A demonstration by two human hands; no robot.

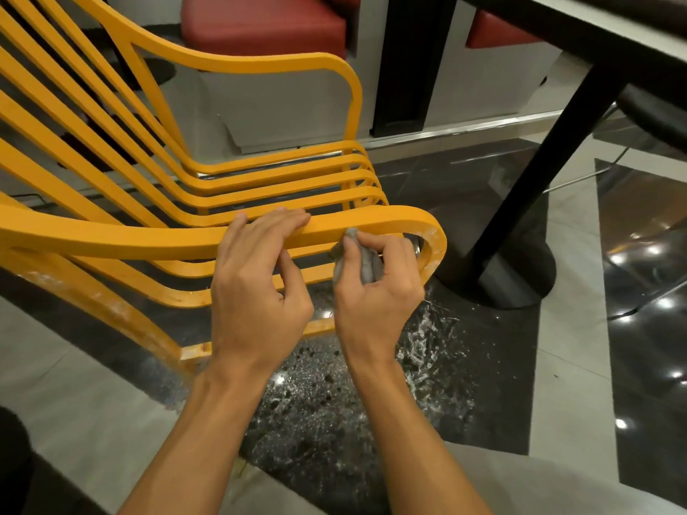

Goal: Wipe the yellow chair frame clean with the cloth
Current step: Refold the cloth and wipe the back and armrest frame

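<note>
Cloth (357, 260) inside right hand (375, 295) fingers.

Eatery or lounge: red booth seats (267, 26), pedestal table (580, 42), polished floor (557, 291).

- Even overhead indoor light is keeping the scene fairly bright, with shadows staying soft.
- Small lamp reflections are glaring on the glossy floor (639, 276) at right.
- Wide-angle distortion is bending lines near the edges.
</note>
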